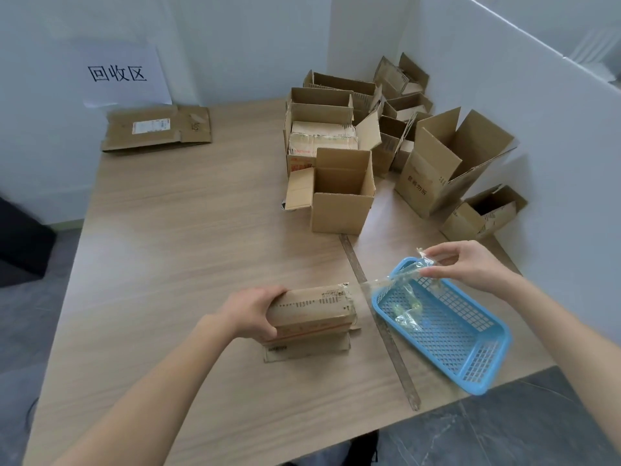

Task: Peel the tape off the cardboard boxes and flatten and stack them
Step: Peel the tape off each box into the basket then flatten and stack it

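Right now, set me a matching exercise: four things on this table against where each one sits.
Things:
1. blue basket
2. flattened box
3. clear tape strip
4. small taped box

Places:
A. gripped by the left hand
B. far left of the table, under the paper sign
C. near right edge of the table
D. pinched by the right hand above the basket

Pairs: 1-C, 2-B, 3-D, 4-A
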The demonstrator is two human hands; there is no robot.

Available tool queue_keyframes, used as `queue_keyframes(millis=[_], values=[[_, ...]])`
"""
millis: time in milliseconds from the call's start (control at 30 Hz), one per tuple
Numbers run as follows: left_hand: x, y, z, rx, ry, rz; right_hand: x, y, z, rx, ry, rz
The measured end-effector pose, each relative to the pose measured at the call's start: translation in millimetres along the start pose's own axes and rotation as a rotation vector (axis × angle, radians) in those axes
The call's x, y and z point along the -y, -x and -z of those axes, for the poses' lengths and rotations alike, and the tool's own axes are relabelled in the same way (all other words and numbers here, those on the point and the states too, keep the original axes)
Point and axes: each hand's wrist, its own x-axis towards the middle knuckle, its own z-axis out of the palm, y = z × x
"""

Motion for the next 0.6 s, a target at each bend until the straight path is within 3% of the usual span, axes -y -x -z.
queue_keyframes(millis=[133,233,367,500,600], values=[[15,2,2,0.040,-0.072,0.027,-20,7,28,-0.203,-0.201,-0.063],[24,2,1,0.039,-0.092,0.032,-15,13,38,-0.315,0.023,-0.065],[0,-4,-10,0.016,-0.162,-0.031,34,35,-28,-0.144,0.257,0.302],[-38,-15,-33,-0.210,-0.067,-0.187,69,41,-129,0.100,0.411,0.675],[-44,-19,-49,-0.308,-0.121,-0.179,70,30,-162,0.144,0.493,0.766]])
